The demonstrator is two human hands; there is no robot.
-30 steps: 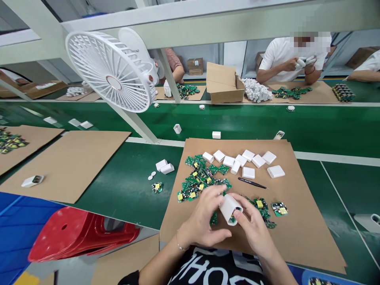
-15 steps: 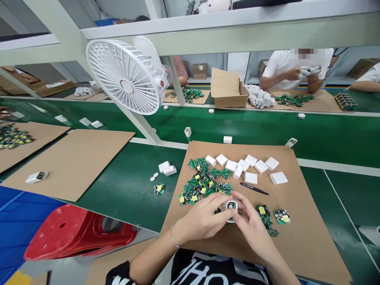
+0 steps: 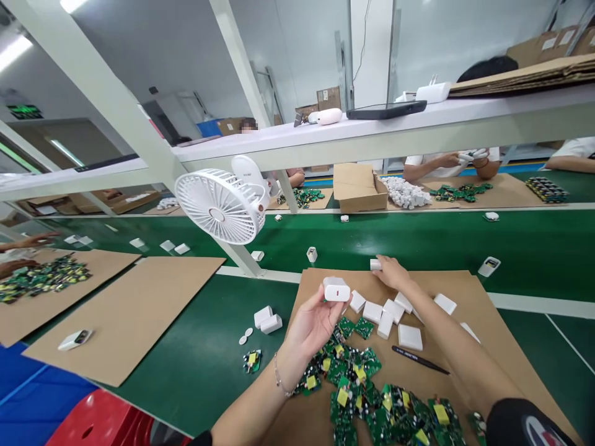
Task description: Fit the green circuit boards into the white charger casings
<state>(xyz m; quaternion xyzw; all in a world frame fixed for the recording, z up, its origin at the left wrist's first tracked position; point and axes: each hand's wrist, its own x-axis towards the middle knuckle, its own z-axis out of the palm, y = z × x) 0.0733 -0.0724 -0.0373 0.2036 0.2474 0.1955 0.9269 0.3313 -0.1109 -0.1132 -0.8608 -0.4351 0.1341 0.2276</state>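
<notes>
My left hand [image 3: 313, 322] holds up a white charger housing [image 3: 337, 291] above the cardboard mat, its end with a small port slot facing me. With my arm stretched out, my right hand [image 3: 392, 272] has its fingertips closed on the right end of another white charger housing [image 3: 375, 264] just beyond the mat's far edge. Several white housings [image 3: 410, 337] lie between my arms on the mat. Nearer to me is a heap of green circuit boards [image 3: 357, 371] with yellow parts. A black pen-like tool [image 3: 418, 359] rests right of the heap, close to my right forearm.
Cardboard [image 3: 320, 275] covers the green bench. A white fan [image 3: 218, 207] is fixed to a slanted post at left. Two housings [image 3: 267, 320], two small discs and a board lie left of the mat. White pieces [image 3: 312, 254] stand on the green belt. Co-workers sit opposite.
Both hands were together round a housing low over the mat. My left hand has lifted it forward, and my right hand has left it for the far housing. The view has tilted up.
</notes>
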